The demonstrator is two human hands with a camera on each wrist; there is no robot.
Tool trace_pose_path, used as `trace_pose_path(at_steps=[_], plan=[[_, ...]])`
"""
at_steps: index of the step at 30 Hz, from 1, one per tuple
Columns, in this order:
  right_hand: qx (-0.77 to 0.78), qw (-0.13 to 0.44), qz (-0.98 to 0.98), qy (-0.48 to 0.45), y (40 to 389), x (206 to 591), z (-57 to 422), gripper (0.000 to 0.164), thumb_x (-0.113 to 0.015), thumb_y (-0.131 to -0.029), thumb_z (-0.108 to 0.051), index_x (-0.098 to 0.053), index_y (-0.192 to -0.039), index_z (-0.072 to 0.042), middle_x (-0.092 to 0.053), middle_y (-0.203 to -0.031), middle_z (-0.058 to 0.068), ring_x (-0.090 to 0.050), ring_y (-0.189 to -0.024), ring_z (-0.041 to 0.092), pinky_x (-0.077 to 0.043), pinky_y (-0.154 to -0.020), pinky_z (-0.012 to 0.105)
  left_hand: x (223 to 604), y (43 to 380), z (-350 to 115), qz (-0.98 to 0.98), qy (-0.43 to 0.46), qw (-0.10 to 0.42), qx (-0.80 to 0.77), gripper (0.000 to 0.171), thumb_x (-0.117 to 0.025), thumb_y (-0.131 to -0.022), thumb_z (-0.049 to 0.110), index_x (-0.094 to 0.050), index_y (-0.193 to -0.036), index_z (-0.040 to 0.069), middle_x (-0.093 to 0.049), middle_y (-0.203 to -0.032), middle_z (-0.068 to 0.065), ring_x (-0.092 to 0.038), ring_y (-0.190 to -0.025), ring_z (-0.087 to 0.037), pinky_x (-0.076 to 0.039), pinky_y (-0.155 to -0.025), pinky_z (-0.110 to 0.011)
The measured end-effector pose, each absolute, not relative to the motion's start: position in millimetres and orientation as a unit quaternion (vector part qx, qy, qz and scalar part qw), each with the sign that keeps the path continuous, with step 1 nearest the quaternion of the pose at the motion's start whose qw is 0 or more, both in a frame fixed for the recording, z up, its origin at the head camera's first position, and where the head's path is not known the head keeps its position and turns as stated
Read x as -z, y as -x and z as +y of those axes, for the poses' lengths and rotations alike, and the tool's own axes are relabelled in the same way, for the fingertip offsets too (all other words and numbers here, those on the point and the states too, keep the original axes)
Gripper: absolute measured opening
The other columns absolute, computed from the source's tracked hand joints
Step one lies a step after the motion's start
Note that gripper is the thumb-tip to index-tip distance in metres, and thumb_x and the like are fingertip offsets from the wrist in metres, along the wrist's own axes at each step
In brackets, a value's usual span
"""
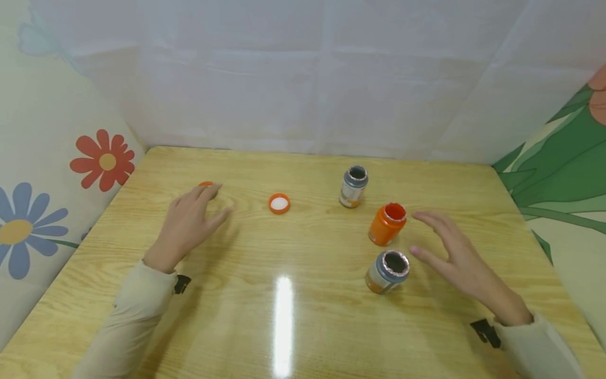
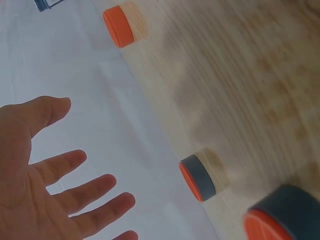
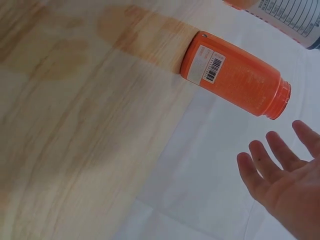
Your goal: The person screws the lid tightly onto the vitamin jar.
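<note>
My left hand (image 1: pixel 187 223) hovers over the table's left side, fingers spread and holding nothing. Partly behind its fingers is a cap with an orange edge (image 1: pixel 206 183). In the left wrist view two dark grey caps with orange undersides, one small (image 2: pixel 197 177) and one cut off by the frame (image 2: pixel 287 215), lie near this hand. An orange cap (image 1: pixel 279 203) with a white inside lies farther right. My right hand (image 1: pixel 456 255), thumb and fingers apart, is just right of an uncapped orange bottle (image 1: pixel 385 226) without touching it. Two open grey bottles, one behind (image 1: pixel 353 188) and one in front (image 1: pixel 384 273), stand beside it.
The wood-grain table (image 1: pixel 227 321) has a bright light reflection in its front middle. A white sheet (image 1: pixel 284 79) hangs behind the far edge. Flower-printed cloth (image 1: pixel 42 131) borders the left side, and more printed cloth (image 1: pixel 568 158) is on the right.
</note>
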State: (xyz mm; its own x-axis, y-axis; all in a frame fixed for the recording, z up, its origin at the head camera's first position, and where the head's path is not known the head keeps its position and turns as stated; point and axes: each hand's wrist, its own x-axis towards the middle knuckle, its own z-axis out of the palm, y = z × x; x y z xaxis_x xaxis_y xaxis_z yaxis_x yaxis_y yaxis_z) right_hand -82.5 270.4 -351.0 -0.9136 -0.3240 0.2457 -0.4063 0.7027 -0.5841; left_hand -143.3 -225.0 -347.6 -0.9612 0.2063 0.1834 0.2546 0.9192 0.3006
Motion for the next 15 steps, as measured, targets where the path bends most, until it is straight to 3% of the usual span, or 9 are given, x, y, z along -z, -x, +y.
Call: trace_pose_path(at_steps=[11,13,15], plan=[[-0.335,0.036,-0.92,-0.201,74,355,267,0.059,-0.068,-0.093,-0.015,-0.044,-0.146,-0.009,-0.043,-0.149,0.022,-0.043,-0.129,0.043,-0.039,-0.093,0.072,353,131,-240,-0.978,0.108,0.066,0.167,0.052,-0.064,-0.097,0.031,-0.05,-0.141,0.007,-0.057,-0.133,-0.026,-0.052,-0.122,-0.047,-0.037,-0.096,-0.069],[-0.328,0.037,-0.922,-0.202,73,356,267,0.059,-0.068,-0.093,-0.015,-0.044,-0.147,-0.011,-0.045,-0.148,0.02,-0.045,-0.128,0.039,-0.042,-0.093,0.069,355,129,-242,-0.977,0.108,0.07,0.168,0.052,-0.064,-0.096,0.03,-0.05,-0.141,0.007,-0.056,-0.134,-0.027,-0.052,-0.123,-0.047,-0.038,-0.096,-0.069],[-0.316,0.043,-0.926,-0.204,73,357,266,0.06,-0.069,-0.092,-0.015,-0.045,-0.147,-0.014,-0.047,-0.147,0.018,-0.046,-0.128,0.031,-0.046,-0.096,0.056,357,127,-244,-0.977,0.109,0.077,0.169,0.053,-0.064,-0.096,0.029,-0.049,-0.142,0.007,-0.056,-0.134,-0.028,-0.052,-0.123,-0.047,-0.038,-0.095,-0.069]])
